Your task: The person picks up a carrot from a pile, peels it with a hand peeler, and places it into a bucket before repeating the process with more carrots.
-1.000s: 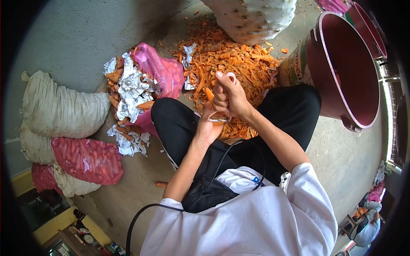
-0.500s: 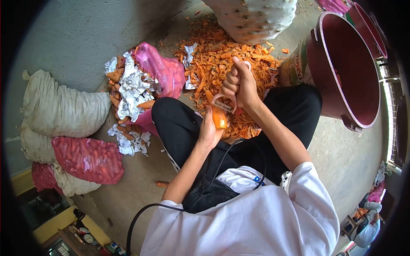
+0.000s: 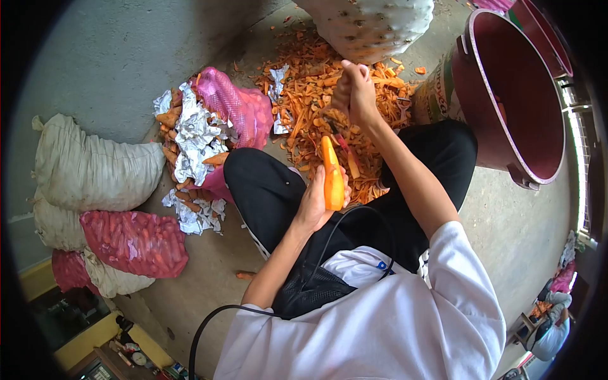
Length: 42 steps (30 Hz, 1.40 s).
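Observation:
A peeled orange carrot (image 3: 332,180) stands upright in my left hand (image 3: 315,201), its narrow end pointing away from me and its thick end near my wrist. Farther out, my right hand (image 3: 356,95) is raised over the pile of orange peelings (image 3: 304,98), its fingers closed round the peeler, which is mostly hidden by the fingers and blurred. The peeler and the carrot are apart. Beneath the hands, a red-handled tool (image 3: 342,143) lies among the peelings.
Left of my knee are unpeeled carrots with crumpled paper (image 3: 196,142) and a pink net bag (image 3: 237,104). Beyond them lie white sacks (image 3: 95,164) and a red net sack (image 3: 134,244). A maroon tub (image 3: 512,95) stands right; a white sack (image 3: 373,25) is ahead. Another person (image 3: 550,339) is at lower right.
My right hand has moved forward and away from the carrot, taking the peeler off it. The carrot has been turned more upright in my left hand.

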### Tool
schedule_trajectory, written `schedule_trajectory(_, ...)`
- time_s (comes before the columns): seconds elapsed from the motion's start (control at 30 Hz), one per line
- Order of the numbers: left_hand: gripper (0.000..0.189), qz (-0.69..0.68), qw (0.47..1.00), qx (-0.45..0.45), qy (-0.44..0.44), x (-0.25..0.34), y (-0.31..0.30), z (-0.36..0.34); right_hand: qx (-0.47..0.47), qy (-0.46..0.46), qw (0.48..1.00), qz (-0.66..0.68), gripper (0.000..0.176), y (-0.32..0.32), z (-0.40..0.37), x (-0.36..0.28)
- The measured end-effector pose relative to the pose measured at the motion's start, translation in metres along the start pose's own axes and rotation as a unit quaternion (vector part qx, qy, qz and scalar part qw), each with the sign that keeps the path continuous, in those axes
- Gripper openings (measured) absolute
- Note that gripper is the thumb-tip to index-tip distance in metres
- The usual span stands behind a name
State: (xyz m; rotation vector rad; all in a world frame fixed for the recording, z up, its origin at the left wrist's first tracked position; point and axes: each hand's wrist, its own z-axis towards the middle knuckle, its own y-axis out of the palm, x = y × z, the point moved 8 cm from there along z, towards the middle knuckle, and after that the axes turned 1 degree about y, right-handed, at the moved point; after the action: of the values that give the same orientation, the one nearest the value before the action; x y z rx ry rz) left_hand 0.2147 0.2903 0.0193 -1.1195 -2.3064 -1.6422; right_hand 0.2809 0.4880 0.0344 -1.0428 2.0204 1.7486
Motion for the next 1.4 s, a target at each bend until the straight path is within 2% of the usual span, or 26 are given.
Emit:
schedule_trajectory(0.03,0.042,0.0,1.0,-0.005,-0.006,0.0,0.001,-0.001,0.0,-0.037,0.999,-0.01,0.039,0.001,0.005,-0.012)
schedule_trajectory(0.1,0.041,-0.004,1.0,0.02,0.013,0.01,-0.01,0.002,0.01,-0.04,0.999,0.012,0.037,-0.002,0.004,-0.024)
schedule_trajectory(0.27,0.039,-0.069,0.997,0.042,0.01,0.016,-0.016,0.016,-0.016,0.044,0.996,0.071,0.037,0.033,-0.042,-0.018)
schedule_trajectory(0.4,0.032,-0.065,0.996,0.048,0.024,0.022,-0.013,0.019,-0.055,0.124,0.985,0.106,0.035,0.055,-0.078,-0.001)
schedule_trajectory(0.5,0.025,-0.056,0.995,0.083,0.012,0.019,-0.016,0.018,-0.058,0.154,0.983,0.087,0.036,0.059,-0.091,0.01)
schedule_trajectory(0.53,0.021,-0.022,0.999,0.032,0.034,0.024,-0.011,0.021,-0.075,0.154,0.982,0.078,0.036,0.061,-0.094,0.013)
schedule_trajectory(0.63,0.018,-0.026,0.997,0.051,0.053,0.023,-0.013,0.019,-0.116,0.153,0.98,0.054,0.037,0.065,-0.097,0.016)
schedule_trajectory(0.73,0.022,-0.038,0.997,0.053,0.052,0.021,-0.003,0.017,-0.12,0.152,0.98,0.042,0.038,0.065,-0.098,0.016)
schedule_trajectory(0.83,0.03,-0.087,0.996,0.029,-0.005,-0.004,-0.005,0.009,-0.048,0.113,0.991,0.045,0.038,0.042,-0.068,0.009)
schedule_trajectory(0.87,0.038,-0.076,0.997,0.025,-0.016,-0.007,-0.003,0.007,-0.023,0.083,0.996,0.016,0.038,0.033,-0.053,0.002)
schedule_trajectory(0.97,0.038,-0.07,0.997,0.012,0.001,0.001,-0.005,0.005,-0.023,-0.01,1.0,0.01,0.037,0.011,-0.013,-0.018)
schedule_trajectory(1.03,0.038,-0.054,0.998,0.038,0.012,0.008,-0.011,0.008,-0.016,-0.016,0.999,0.029,0.037,0.014,-0.017,-0.027)
schedule_trajectory(1.23,0.031,0.015,0.995,0.065,0.075,0.028,-0.004,0.012,-0.064,0.134,0.986,0.08,0.035,0.059,-0.075,0.002)
schedule_trajectory(1.27,0.023,0.046,0.994,0.066,0.07,0.025,-0.016,0.016,-0.069,0.15,0.983,0.086,0.036,0.062,-0.081,0.007)
schedule_trajectory(1.37,0.02,-0.006,0.998,0.045,0.048,0.022,-0.012,0.019,-0.1,0.175,0.978,0.054,0.035,0.064,-0.089,0.023)
schedule_trajectory(1.4,0.022,0.011,0.998,0.058,0.039,0.019,-0.015,0.019,-0.084,0.181,0.978,0.064,0.035,0.06,-0.088,0.023)
